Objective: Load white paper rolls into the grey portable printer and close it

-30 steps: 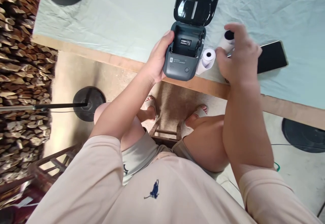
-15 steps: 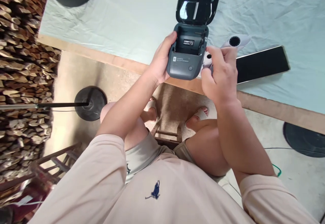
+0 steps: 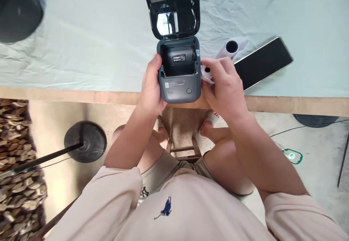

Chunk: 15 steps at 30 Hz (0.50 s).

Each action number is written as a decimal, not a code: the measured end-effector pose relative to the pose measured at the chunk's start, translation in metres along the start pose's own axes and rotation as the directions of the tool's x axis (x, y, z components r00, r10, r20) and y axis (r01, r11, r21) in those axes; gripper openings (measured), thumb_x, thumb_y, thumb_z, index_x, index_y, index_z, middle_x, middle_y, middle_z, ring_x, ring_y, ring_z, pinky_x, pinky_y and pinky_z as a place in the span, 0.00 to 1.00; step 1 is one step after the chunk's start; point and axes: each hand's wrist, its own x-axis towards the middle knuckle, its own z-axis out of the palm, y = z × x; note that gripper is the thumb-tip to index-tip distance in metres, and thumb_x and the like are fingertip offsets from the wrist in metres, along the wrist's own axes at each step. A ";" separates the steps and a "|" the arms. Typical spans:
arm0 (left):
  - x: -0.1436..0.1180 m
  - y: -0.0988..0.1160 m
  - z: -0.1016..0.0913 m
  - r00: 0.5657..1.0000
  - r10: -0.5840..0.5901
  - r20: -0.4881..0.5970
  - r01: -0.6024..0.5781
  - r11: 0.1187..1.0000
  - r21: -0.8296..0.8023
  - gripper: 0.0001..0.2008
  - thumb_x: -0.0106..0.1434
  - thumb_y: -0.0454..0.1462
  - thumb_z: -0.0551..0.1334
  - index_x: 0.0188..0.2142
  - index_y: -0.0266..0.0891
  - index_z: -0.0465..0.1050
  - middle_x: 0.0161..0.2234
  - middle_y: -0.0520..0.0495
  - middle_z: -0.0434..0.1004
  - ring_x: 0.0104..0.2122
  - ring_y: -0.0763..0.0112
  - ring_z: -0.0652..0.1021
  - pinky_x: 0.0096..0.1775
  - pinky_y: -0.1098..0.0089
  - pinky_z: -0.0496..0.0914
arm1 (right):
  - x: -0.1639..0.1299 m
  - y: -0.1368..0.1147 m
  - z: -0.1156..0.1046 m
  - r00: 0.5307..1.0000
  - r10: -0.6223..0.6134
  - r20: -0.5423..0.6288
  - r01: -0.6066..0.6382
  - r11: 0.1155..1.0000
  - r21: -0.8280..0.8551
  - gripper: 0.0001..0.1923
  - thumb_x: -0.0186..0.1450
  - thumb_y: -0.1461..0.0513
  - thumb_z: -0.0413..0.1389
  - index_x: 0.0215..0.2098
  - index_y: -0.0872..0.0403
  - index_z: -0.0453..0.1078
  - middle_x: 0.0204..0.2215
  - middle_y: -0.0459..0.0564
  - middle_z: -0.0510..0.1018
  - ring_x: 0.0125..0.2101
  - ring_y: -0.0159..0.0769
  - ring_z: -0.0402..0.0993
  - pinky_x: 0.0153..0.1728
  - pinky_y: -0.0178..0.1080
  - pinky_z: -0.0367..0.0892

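Note:
A dark grey label printer (image 3: 180,88) is held over the table's front edge with its lid (image 3: 174,11) swung up. Its roll bay shows a small printed sticker and no roll. My left hand (image 3: 152,88) grips the printer's left side, thumb on the rim. Beside the printer's right side, my right hand (image 3: 226,84) is closed on a small white label roll (image 3: 206,74) with a dark core, partly hidden by the fingers. Another white label roll (image 3: 227,50) lies on the cloth just beyond that hand. To its right rests a black-screened smartphone (image 3: 264,62).
A pale green cloth (image 3: 81,59) covers the table, which has a bare wooden front edge (image 3: 68,94). At the far left stands a dark rounded object (image 3: 19,11). Below are a round black stand base (image 3: 85,141), a cable and stacked firewood (image 3: 16,131).
The view has turned and shifted, so the table edge now runs level. The printer sits straighter in the left hand. The right hand still holds the small roll beside it.

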 end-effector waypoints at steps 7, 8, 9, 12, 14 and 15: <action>-0.008 0.000 -0.004 0.999 0.027 0.037 -0.024 0.998 -0.062 0.14 0.60 0.46 0.50 0.39 0.42 0.66 0.36 0.50 0.74 0.48 0.68 0.71 0.45 0.73 0.68 | -0.001 -0.010 -0.018 0.956 0.249 0.154 -0.280 0.624 0.729 0.24 0.53 0.62 0.39 0.49 0.47 0.41 0.44 0.48 0.64 0.38 0.27 0.67 0.28 0.32 0.66; -0.008 -0.001 -0.003 0.998 0.046 0.046 -0.043 0.996 -0.074 0.14 0.60 0.45 0.51 0.39 0.41 0.66 0.36 0.50 0.74 0.48 0.68 0.71 0.45 0.73 0.69 | -0.001 -0.011 -0.020 0.947 0.243 0.208 -0.315 0.602 0.734 0.23 0.53 0.62 0.38 0.48 0.48 0.43 0.45 0.50 0.63 0.39 0.28 0.68 0.28 0.33 0.66; -0.008 -0.001 -0.002 0.996 0.073 0.049 -0.069 0.994 -0.079 0.13 0.61 0.44 0.51 0.39 0.40 0.65 0.35 0.51 0.74 0.48 0.67 0.71 0.44 0.71 0.69 | -0.001 -0.012 -0.021 0.940 0.237 0.245 -0.339 0.599 0.725 0.22 0.53 0.62 0.38 0.47 0.49 0.44 0.45 0.50 0.63 0.39 0.28 0.68 0.28 0.34 0.67; -0.008 0.000 0.001 0.984 0.168 0.052 -0.165 0.985 -0.059 0.11 0.62 0.41 0.49 0.35 0.39 0.66 0.33 0.52 0.73 0.48 0.65 0.70 0.43 0.68 0.70 | -0.004 -0.015 -0.020 0.945 0.239 0.225 -0.326 0.600 0.731 0.23 0.54 0.61 0.43 0.48 0.46 0.45 0.44 0.47 0.62 0.38 0.26 0.68 0.30 0.32 0.69; -0.009 0.000 0.003 0.974 0.213 0.072 -0.210 0.977 -0.045 0.10 0.62 0.39 0.50 0.33 0.40 0.67 0.35 0.52 0.73 0.49 0.64 0.70 0.43 0.68 0.70 | -0.006 -0.018 -0.019 0.968 0.219 0.122 -0.238 0.641 0.730 0.25 0.54 0.63 0.44 0.50 0.43 0.46 0.44 0.46 0.61 0.40 0.24 0.68 0.34 0.31 0.70; -0.010 0.001 0.003 0.973 0.217 0.083 -0.214 0.976 -0.044 0.08 0.61 0.39 0.51 0.33 0.41 0.67 0.36 0.52 0.73 0.49 0.64 0.70 0.43 0.68 0.70 | -0.007 -0.020 -0.019 0.979 0.195 0.051 -0.172 0.674 0.718 0.26 0.54 0.64 0.44 0.50 0.42 0.45 0.44 0.46 0.61 0.40 0.24 0.67 0.35 0.31 0.70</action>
